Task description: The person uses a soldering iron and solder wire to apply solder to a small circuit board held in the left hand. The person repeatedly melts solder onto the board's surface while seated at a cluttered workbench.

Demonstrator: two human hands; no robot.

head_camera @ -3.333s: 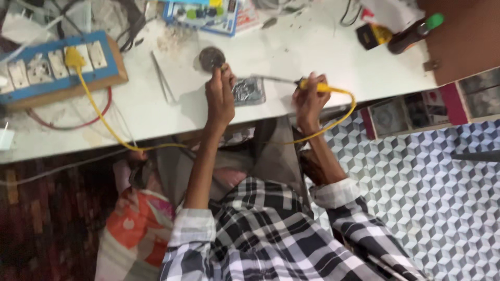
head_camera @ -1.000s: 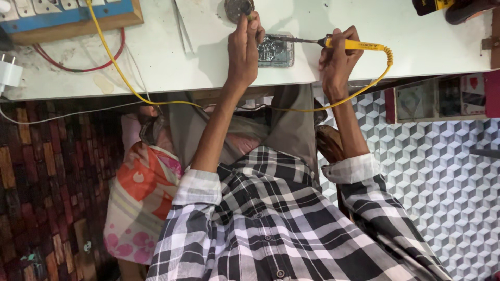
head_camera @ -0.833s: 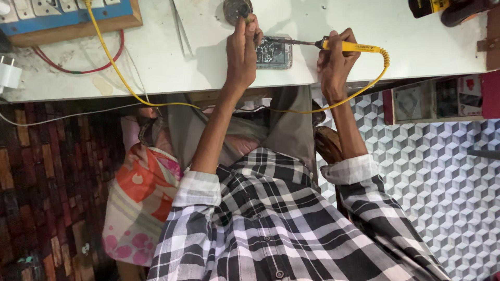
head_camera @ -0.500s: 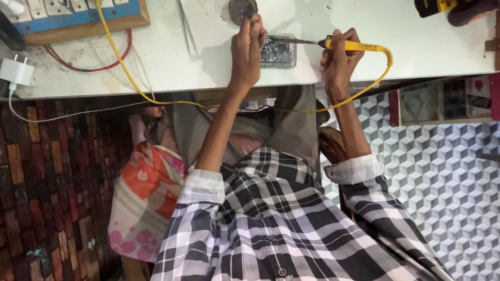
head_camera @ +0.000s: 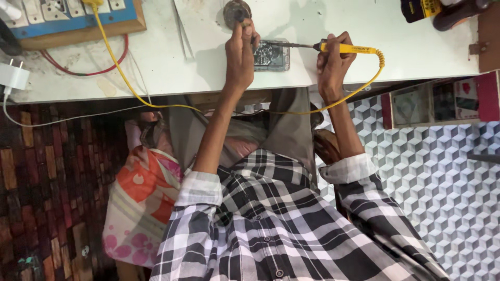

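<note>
Right hand: right hand [head_camera: 333,65] is closed around the yellow handle of a soldering iron [head_camera: 341,48], fingers wrapped in a firm grip; the wrist hangs just past the table's near edge.
Soldering iron: lies nearly level, metal shaft pointing toward the left hand, tip over the near-right corner of the circuit board [head_camera: 271,54]. Whether the tip touches the board cannot be told.
Cord: yellow cord [head_camera: 125,86] loops from the rear of the handle, drops below the table edge, and runs up to the switch board [head_camera: 67,18].
Left hand: left hand [head_camera: 240,57] is pinched narrow, fingertips up near a small round tin [head_camera: 237,10]; something thin is held between thumb and forefinger, too small to identify.
Circuit board: flat on the white table [head_camera: 406,49], just beside the left hand, between the two hands, with the thumb side of the left hand at its left edge.
Round tin: on the table just beyond the left fingertips, above the circuit board.
Switch board: blue-faced, wood-framed, at the far-left corner of the table, well apart from both hands.
Charger: white plug adapter [head_camera: 13,77] at the left table edge.
</note>
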